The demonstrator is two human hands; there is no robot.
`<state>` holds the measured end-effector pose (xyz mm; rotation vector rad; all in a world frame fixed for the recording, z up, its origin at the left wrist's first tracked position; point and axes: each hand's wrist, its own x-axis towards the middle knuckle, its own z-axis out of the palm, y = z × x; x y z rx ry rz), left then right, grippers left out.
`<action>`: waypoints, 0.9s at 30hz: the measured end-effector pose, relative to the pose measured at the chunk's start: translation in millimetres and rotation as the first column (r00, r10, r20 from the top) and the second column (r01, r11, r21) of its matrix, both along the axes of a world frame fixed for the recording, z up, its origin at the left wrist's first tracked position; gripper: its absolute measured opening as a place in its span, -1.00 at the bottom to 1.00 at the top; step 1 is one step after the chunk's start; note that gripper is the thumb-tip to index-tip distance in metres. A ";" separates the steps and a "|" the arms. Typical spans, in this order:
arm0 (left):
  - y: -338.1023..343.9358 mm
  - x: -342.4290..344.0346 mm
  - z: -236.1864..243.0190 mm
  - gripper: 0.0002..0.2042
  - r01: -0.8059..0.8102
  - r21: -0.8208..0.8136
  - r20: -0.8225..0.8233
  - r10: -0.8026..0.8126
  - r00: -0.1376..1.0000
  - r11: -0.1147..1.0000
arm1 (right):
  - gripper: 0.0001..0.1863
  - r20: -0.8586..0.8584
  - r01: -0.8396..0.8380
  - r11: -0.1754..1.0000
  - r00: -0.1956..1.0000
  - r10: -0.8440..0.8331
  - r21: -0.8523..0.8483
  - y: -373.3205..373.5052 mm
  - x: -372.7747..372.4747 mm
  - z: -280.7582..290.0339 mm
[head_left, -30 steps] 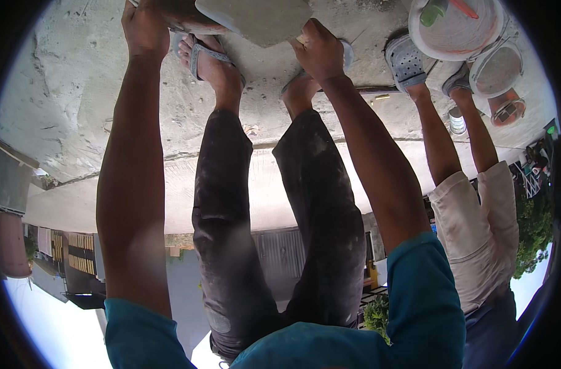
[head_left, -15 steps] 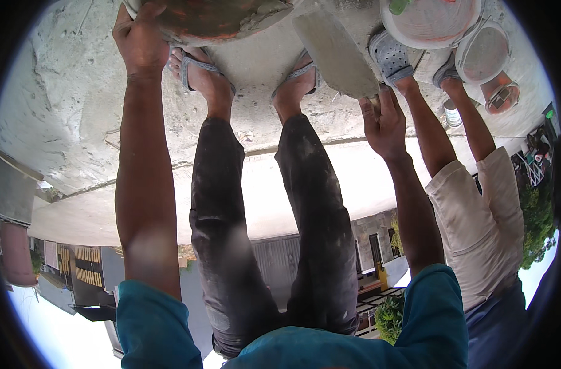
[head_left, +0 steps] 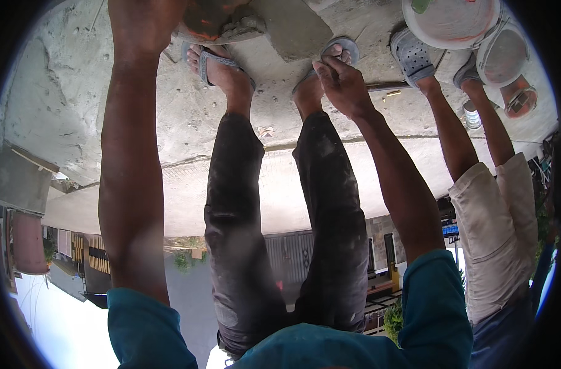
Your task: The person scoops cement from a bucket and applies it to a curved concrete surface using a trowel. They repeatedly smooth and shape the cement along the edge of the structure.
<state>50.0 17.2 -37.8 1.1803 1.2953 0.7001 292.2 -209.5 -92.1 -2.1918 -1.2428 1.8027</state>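
At the upper left, my left hand (head_left: pixel 146 24) is closed at the edge of a round basin (head_left: pixel 200 38), its fingertips partly hidden and cut off by the frame. The basin has orange showing inside and a lump of wet grey mortar (head_left: pixel 243 27) along its edge. A flat trowel (head_left: pixel 299 31) with a broad, grey-coated rectangular blade is tilted against the basin's right side. My right hand (head_left: pixel 343 86) is closed at the blade's near end, and its fingers hide the handle.
Beside me on the right stands another person in grey clogs (head_left: pixel 412 58) and beige shorts (head_left: pixel 492 240). A large white-rimmed bucket (head_left: pixel 452 24), a smaller bucket (head_left: pixel 503 55) and a tin can (head_left: pixel 471 115) are near their feet. My sandalled feet stand on rough concrete (head_left: pixel 65 104).
My right hand and the trowel have moved left, with the blade now by the basin. My left hand and the basin have shifted up, partly out of the frame.
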 end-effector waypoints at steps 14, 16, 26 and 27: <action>15.7 11.5 -35.0 -0.47 0.012 0.024 -0.076 -0.011 0.997 1.000 | -0.62 0.705 -0.544 0.773 0.685 0.185 0.326 114.6 -17.1 29.8; 18.6 15.2 -39.9 -0.48 -0.011 0.021 -0.059 0.012 0.998 1.000 | -0.59 0.674 -0.594 0.715 0.701 0.234 0.370 114.6 -16.3 37.1; 15.3 23.0 -27.9 -0.47 -0.023 -0.065 -0.057 0.019 0.998 0.998 | -0.60 0.572 -0.453 0.878 0.765 0.295 0.153 125.1 -6.8 62.1; 13.8 25.0 -25.1 -0.47 -0.035 -0.052 -0.068 0.031 0.997 0.998 | -0.61 0.586 -0.408 0.897 0.773 0.243 0.167 127.1 -1.6 63.1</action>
